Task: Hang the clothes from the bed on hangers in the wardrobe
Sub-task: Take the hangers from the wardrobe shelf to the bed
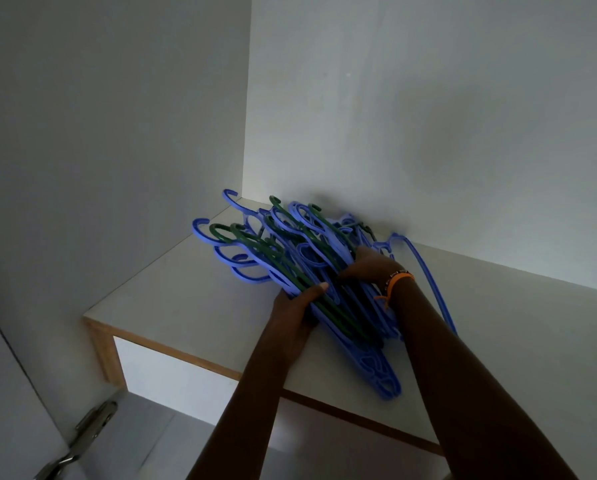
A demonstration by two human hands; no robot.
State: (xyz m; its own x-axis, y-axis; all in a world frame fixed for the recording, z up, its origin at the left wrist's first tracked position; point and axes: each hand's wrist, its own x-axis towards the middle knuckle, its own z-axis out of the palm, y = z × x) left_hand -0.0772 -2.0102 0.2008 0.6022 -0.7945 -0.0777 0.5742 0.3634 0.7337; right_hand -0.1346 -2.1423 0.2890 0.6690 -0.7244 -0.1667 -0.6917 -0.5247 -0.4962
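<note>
A tangled pile of hangers [290, 258] lies on the wardrobe shelf [172, 306]. The left hand [295, 313] is curled round the pile's near edge; the right hand [369, 268] presses into it, its fingers hidden. Fetching hangers is judged the step in hand. Next, one must be freed from interlocked hooks. No clothes are visible.
</note>
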